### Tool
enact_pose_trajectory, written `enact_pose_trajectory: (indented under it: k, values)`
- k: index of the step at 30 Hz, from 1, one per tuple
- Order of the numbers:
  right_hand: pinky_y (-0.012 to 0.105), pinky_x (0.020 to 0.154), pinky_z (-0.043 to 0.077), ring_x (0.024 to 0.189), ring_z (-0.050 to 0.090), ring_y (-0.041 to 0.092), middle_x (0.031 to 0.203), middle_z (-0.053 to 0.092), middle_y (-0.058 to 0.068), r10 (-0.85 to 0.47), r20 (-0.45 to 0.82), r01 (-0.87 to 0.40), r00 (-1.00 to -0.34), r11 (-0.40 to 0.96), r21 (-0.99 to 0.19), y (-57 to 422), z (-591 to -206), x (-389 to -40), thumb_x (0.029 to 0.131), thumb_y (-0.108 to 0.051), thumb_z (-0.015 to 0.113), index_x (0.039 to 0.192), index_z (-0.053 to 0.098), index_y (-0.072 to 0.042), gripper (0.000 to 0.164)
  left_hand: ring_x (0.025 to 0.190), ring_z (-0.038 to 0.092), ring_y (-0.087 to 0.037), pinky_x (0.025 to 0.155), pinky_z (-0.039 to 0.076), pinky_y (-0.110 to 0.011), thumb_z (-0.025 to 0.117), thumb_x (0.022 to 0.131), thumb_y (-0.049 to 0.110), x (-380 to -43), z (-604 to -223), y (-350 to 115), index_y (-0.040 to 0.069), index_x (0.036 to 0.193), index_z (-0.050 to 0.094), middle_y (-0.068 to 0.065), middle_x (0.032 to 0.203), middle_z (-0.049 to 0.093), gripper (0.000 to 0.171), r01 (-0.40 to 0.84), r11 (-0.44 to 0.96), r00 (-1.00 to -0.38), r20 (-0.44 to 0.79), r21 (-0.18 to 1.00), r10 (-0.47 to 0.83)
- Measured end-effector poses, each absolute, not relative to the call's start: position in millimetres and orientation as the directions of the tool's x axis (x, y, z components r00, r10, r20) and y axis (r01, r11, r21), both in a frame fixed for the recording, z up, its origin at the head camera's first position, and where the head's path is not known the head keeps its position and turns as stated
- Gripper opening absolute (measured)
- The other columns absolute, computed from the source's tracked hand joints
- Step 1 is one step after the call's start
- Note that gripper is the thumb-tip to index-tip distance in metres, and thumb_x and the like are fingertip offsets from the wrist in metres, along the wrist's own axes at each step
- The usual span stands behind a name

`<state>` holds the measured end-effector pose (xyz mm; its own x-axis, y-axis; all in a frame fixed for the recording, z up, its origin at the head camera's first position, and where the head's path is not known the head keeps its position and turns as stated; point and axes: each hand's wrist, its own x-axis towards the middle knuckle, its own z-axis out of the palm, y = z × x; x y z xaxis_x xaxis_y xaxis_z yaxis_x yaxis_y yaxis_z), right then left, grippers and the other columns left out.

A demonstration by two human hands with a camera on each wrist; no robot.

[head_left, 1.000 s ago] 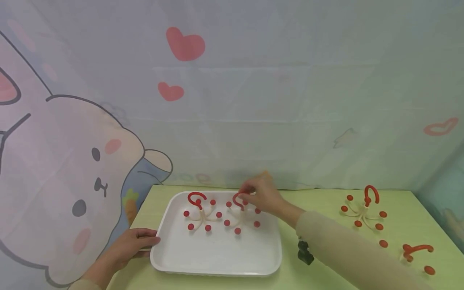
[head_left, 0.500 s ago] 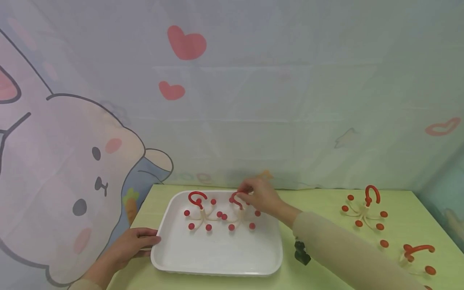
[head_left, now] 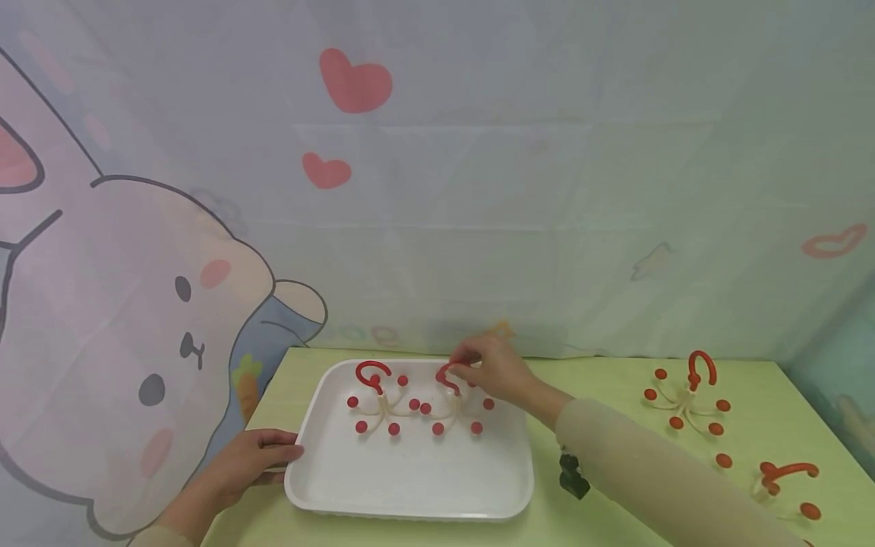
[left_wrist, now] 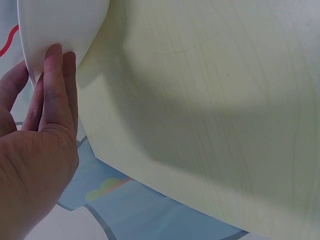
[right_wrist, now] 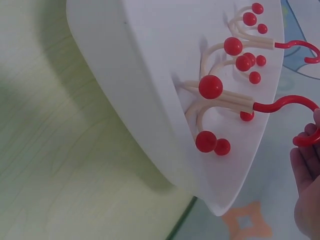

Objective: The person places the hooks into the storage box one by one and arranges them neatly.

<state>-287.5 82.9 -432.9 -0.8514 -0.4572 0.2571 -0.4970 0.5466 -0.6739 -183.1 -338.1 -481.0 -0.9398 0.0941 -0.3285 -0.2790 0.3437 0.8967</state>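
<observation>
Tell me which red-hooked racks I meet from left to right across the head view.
First rack in the white tray, second rack in it, held by the right grip, far rack on the table, near rack.

White rectangular tray (head_left: 410, 486), rounded corners, flat on desk (head_left: 595, 372). Inside, toward far edge: cream-stemmed hanger (right_wrist: 235, 101), curved arms tipped with red balls, red hook at top; upright, just beside a matching hanger (head_left: 383, 405), also upright.
</observation>
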Motion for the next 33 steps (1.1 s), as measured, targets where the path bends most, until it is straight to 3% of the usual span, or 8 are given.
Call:
enact_pose_trajectory:
  k: [13,24,33]
  values:
    - [0.037,0.095,0.065,0.097,0.074,0.016,0.099,0.078,-0.004,-0.516,0.291,-0.559,-0.806,0.5,-0.661,89,-431,-284,0.094,-0.01,0.084,0.105,0.081,-0.011,0.011,0.097,0.077,-0.024,0.084,0.068,-0.038,0.075,0.1,0.01,-184,-480,-337,-0.02,0.13,0.061,-0.013,0.113,0.076,0.045,-0.294,0.36,-0.938,-0.34,0.886,0.071]
    - [0.048,0.105,0.06,0.114,0.071,0.033,0.12,0.077,0.009,-0.556,0.277,-0.582,-0.783,0.498,-0.643,107,-426,-284,0.093,-0.019,0.086,0.125,0.077,-0.005,0.036,0.096,0.077,-0.023,0.084,0.068,-0.037,0.076,0.099,0.012,-182,-480,-338,-0.019,0.129,0.062,-0.013,0.113,0.076,0.045,-0.288,0.365,-0.938,-0.338,0.885,0.08]
    - [0.055,0.106,0.058,0.121,0.07,0.031,0.128,0.075,0.009,-0.539,0.297,-0.589,-0.788,0.518,-0.621,135,-415,-278,0.091,-0.023,0.088,0.131,0.075,-0.005,0.046,0.097,0.077,-0.022,0.084,0.068,-0.037,0.073,0.101,0.011,-183,-478,-338,-0.021,0.131,0.06,-0.012,0.114,0.076,0.045,-0.274,0.368,-0.938,-0.331,0.889,0.101]
